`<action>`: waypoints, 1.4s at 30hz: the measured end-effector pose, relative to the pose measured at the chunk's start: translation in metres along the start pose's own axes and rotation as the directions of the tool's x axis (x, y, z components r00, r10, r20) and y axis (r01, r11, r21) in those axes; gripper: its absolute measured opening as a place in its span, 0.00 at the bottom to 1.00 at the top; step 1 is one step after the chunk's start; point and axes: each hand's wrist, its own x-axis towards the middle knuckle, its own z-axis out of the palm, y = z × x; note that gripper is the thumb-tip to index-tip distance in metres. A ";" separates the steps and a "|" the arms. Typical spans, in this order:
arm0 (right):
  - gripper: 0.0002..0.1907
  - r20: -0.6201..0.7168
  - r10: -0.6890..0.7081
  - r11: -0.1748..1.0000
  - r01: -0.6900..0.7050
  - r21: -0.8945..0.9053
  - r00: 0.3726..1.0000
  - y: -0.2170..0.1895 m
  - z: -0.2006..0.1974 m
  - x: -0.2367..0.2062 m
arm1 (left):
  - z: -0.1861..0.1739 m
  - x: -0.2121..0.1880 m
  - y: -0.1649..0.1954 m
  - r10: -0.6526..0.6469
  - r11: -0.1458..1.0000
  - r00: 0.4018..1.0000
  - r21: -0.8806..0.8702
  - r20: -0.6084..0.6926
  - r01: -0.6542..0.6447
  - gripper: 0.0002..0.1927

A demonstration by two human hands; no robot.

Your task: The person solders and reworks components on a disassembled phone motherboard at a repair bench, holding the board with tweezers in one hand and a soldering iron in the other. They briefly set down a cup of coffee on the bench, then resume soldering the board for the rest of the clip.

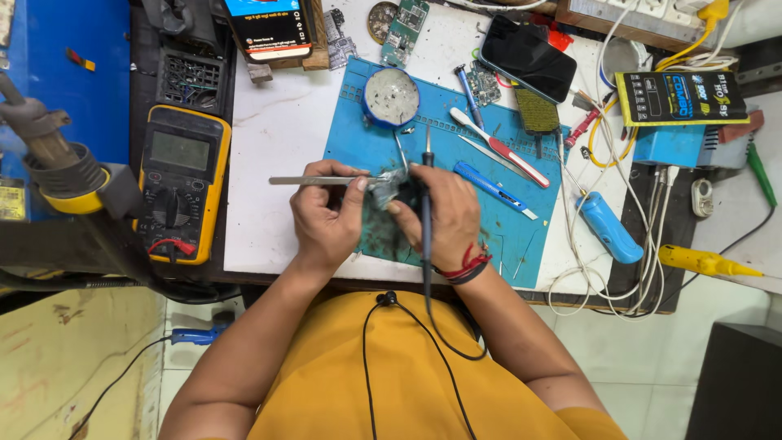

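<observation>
My left hand [326, 216] grips metal tweezers [314, 180] that lie level, their long end pointing left. Their tips meet a small grey-green circuit board [386, 188] on the blue work mat [505, 224]. My right hand [446, 213] is closed around a thin black soldering iron [425, 159], held upright, its tip pointing away from me just beyond the board. The iron's black cable runs back over my wrist toward my yellow shirt. Both hands sit side by side with the board between the fingers.
A yellow multimeter [177, 181] sits at the left. A round blue tin [391, 97], a blue utility knife [493, 189], a red-handled tool [509, 152], a black phone [527, 59], loose circuit boards, white cables and a blue device [608, 226] crowd the bench.
</observation>
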 end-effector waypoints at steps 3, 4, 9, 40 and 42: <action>0.29 -0.032 0.039 0.999 -0.039 -0.005 0.999 0.008 0.000 -0.005 | 0.004 0.006 0.000 -0.013 0.998 1.000 0.057 0.009 0.012 0.07; 0.26 -0.041 0.063 0.997 -0.062 0.040 0.997 0.011 0.000 -0.007 | 0.005 0.007 0.000 -0.004 0.996 1.000 0.091 0.010 0.003 0.07; 0.26 -0.057 0.251 0.890 -0.207 0.406 0.966 0.018 0.003 -0.014 | 0.005 0.008 -0.002 -0.019 0.994 1.000 0.106 0.021 0.017 0.05; 0.04 -0.019 -0.019 0.947 0.024 0.320 1.000 0.015 0.004 -0.006 | 0.009 0.012 -0.007 0.016 0.971 0.997 0.239 0.073 -0.033 0.06; 0.04 -0.023 -0.024 0.947 0.030 0.320 0.999 0.015 0.004 -0.006 | 0.009 0.012 -0.007 0.016 0.970 0.997 0.240 0.075 -0.033 0.06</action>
